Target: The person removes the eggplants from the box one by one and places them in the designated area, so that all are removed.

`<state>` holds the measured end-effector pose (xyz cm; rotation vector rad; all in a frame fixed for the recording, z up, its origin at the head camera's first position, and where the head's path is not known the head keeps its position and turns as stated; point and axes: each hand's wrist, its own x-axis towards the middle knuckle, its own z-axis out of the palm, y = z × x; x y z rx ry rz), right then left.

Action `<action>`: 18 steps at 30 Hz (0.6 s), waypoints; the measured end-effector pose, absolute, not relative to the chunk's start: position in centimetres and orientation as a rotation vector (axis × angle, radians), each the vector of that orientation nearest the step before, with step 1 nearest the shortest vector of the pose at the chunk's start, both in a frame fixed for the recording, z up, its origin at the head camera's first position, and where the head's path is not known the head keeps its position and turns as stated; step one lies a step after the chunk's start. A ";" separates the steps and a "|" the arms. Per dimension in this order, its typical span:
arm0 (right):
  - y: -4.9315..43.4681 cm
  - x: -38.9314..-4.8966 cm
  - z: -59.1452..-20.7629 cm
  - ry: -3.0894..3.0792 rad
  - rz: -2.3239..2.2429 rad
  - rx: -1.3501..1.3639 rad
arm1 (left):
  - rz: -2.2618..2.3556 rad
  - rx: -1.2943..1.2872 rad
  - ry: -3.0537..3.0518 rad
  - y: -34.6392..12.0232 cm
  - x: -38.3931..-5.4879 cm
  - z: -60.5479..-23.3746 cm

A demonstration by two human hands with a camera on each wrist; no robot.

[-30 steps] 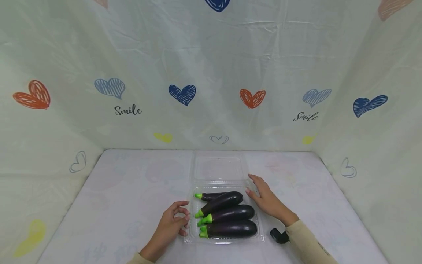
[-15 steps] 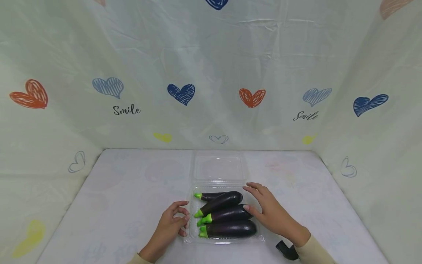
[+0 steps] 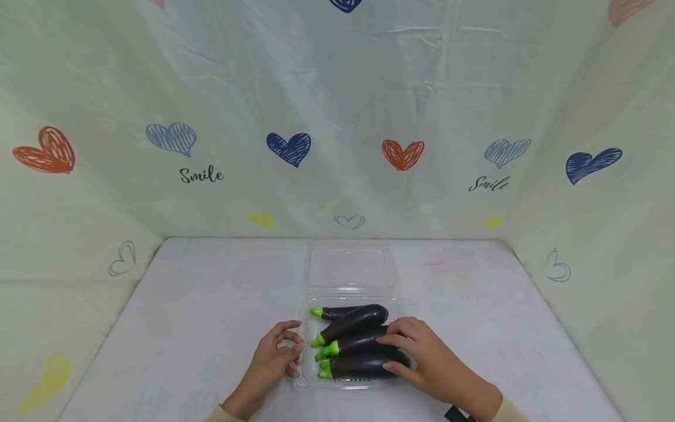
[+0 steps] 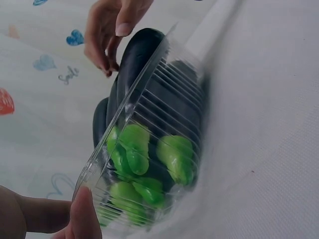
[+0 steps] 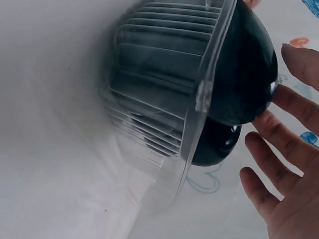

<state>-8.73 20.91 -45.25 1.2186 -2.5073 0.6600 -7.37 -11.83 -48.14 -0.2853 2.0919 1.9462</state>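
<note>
Several dark purple eggplants (image 3: pixel 355 366) with green stems lie in a clear plastic clamshell box (image 3: pixel 337 385), their stems to the left. Its lid (image 3: pixel 350 271) is folded back behind it. At the box's left edge, my left hand (image 3: pixel 271 354) pinches the rim between thumb and finger, as the left wrist view suggests. My right hand (image 3: pixel 432 363) hovers over the thick ends of the front eggplants, fingers spread. In the right wrist view its fingertips (image 5: pixel 264 119) reach the side of an eggplant (image 5: pixel 244 64); whether they press on it is hard to tell.
A white cloth covers the table (image 3: pixel 211 305). Behind and at both sides hangs a pale curtain (image 3: pixel 348 105) printed with hearts and the word Smile. A small black device (image 3: pixel 457 414) sits at the right wrist.
My right hand has moved from the back right corner of the box toward me, onto the front eggplants. The left hand and the box have stayed in place.
</note>
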 end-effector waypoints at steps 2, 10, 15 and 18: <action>20.8 -8.7 -45.4 -2.485 0.640 1.244 | 1.942 -0.286 2.094 -11.8 -7.4 -48.1; 20.7 -8.4 -45.6 -2.448 0.531 1.305 | 1.947 -0.280 2.091 -11.7 -7.4 -48.3; 20.7 -8.1 -45.6 -2.491 0.425 1.291 | 1.962 -0.266 2.086 -11.7 -7.4 -48.3; 20.6 -8.0 -45.6 -2.505 0.372 1.291 | 1.965 -0.267 2.087 -11.7 -7.4 -48.3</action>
